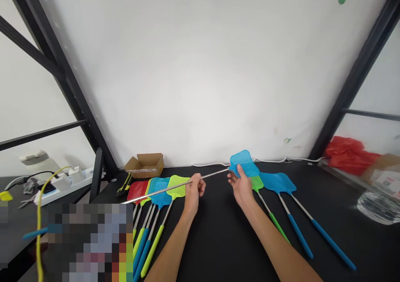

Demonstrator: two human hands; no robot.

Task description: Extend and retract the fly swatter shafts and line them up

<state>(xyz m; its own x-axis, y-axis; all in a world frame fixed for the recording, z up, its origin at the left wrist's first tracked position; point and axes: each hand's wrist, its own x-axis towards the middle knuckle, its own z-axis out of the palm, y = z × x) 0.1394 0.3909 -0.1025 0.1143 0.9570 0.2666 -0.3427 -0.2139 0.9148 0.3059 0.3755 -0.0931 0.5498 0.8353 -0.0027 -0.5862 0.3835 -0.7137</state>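
A blue fly swatter (240,159) with a long metal shaft is stretched between my hands above the table. My left hand (193,192) pinches the shaft, fingers closed. At the other end my right hand (242,189) grips the blue mesh head, thumb on its face and fingers partly behind. Down to the left the shaft runs into a pixelated patch. Beside my left hand lie a lime-green swatter (178,186), a blue swatter (162,198) and a red swatter (137,190), overlapping others. On the right rest a green swatter (257,183) and two blue swatters (275,182), handles toward me.
An open cardboard box (146,165) stands at the back left of the black table (212,240). Far left are a white power strip (73,186) and a yellow cable (39,223). A red plastic bag (348,155) and clear plastic packaging (379,207) lie at right. Black frame posts flank the table.
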